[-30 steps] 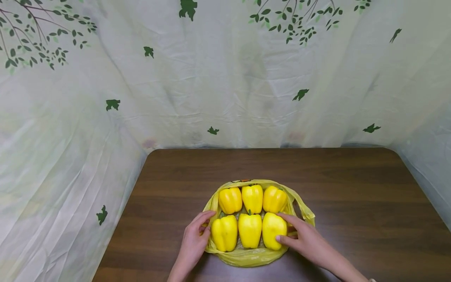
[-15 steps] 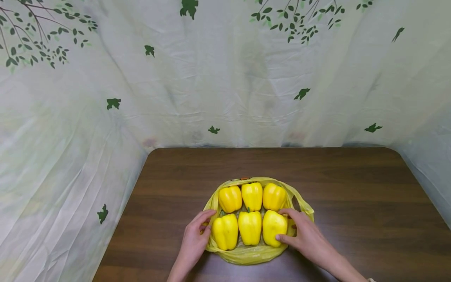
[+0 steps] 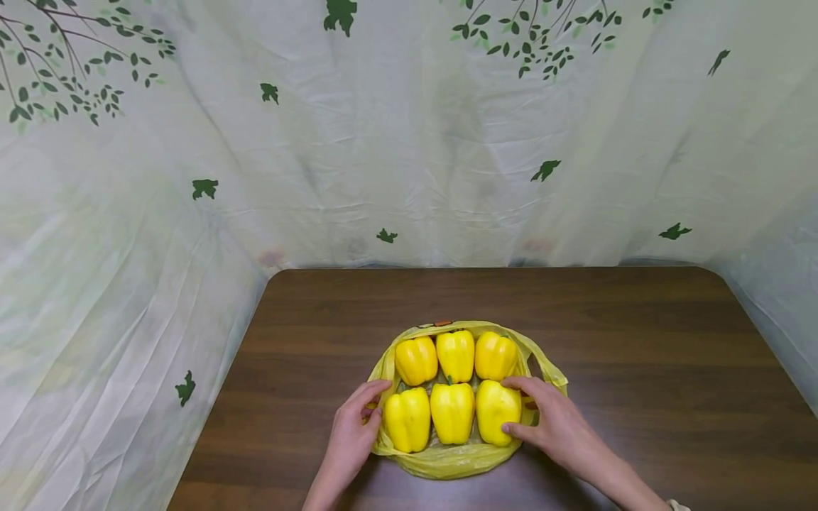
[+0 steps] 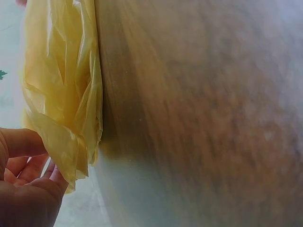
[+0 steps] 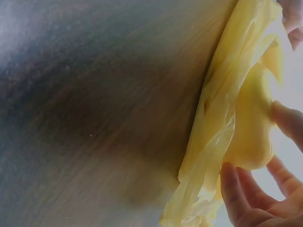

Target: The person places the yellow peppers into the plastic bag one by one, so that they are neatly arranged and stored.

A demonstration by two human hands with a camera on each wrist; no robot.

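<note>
Fingers of the left hand [image 3: 353, 433] are curling round the yellow bag [image 3: 447, 463] edge beside the near-left pepper [image 3: 407, 420] — the right hand [image 3: 554, 426] is gripping the near-right pepper [image 3: 497, 412], bag and six peppers sitting mid-table [image 3: 639, 355].

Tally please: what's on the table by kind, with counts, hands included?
Yellow bell peppers: 6, in two rows of three, e.g. far-left and near-right
Yellow plastic bag: 1, under the peppers
Hands: 2, left hand and right hand, at the bag's sides
Total: 9
</note>
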